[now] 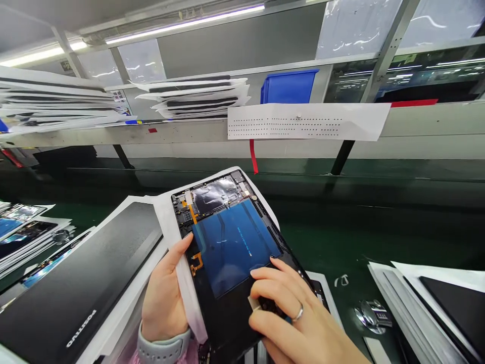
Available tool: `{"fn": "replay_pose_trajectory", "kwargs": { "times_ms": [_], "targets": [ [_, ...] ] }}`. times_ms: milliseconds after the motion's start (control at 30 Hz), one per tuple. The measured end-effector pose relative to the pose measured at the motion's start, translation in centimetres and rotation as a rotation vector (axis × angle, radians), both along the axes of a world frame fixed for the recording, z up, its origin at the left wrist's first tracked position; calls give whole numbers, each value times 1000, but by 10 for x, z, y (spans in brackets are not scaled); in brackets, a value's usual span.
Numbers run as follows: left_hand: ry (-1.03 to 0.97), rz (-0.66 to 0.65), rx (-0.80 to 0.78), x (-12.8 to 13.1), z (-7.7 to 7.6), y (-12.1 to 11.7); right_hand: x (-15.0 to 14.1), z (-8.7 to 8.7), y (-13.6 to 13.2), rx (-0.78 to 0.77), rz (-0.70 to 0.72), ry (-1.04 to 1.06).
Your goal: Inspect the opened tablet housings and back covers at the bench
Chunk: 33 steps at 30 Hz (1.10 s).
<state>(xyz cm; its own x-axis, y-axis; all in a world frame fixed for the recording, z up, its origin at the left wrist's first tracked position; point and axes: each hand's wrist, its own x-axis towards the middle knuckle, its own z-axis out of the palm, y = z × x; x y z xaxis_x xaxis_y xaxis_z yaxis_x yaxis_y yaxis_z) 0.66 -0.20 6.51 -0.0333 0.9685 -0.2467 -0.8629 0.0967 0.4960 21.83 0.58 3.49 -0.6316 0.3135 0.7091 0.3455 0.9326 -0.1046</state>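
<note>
An opened tablet [231, 247] with a blue battery and bare circuit parts lies tilted in a white foam sleeve [170, 222]. My left hand [164, 298] grips its left edge through the sleeve, thumb resting on the frame. My right hand [295, 318], with a ring on one finger, presses curled fingertips on the lower right of the tablet's inside, on a small pale piece I cannot make out.
A black tablet back cover [79, 283] lies at the left on white sleeves. More sleeved tablets are stacked at the right [435, 303] and on the shelf [197, 96]. A perforated white sheet [306, 121] hangs from the shelf edge. A blue bin [290, 87] stands behind.
</note>
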Motion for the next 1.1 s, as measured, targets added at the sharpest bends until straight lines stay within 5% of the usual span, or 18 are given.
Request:
{"fn": "replay_pose_trajectory", "kwargs": {
  "times_ms": [133, 333, 500, 633, 733, 933, 1100],
  "targets": [
    [55, 51, -165, 0, 4, 1, 17, 5, -1, -232, 66, 50],
    [-11, 93, -238, 0, 7, -1, 37, -1, 16, -683, -289, 563],
    [74, -243, 41, -9, -11, 0, 33, 3, 31, -1163, 9, 601],
    [-17, -507, 286, -10, -12, 3, 33, 5, 33, -1202, 100, 560],
    [-84, -570, 317, -8, -8, 3, 34, 5, 33, -1200, 125, 574],
    [-18, -506, 204, -12, -12, 0, 34, 4, 32, -1418, 211, 756],
    [68, -448, 90, -18, -18, 2, 37, -1, 36, -1544, 144, 840]
  ]
}}
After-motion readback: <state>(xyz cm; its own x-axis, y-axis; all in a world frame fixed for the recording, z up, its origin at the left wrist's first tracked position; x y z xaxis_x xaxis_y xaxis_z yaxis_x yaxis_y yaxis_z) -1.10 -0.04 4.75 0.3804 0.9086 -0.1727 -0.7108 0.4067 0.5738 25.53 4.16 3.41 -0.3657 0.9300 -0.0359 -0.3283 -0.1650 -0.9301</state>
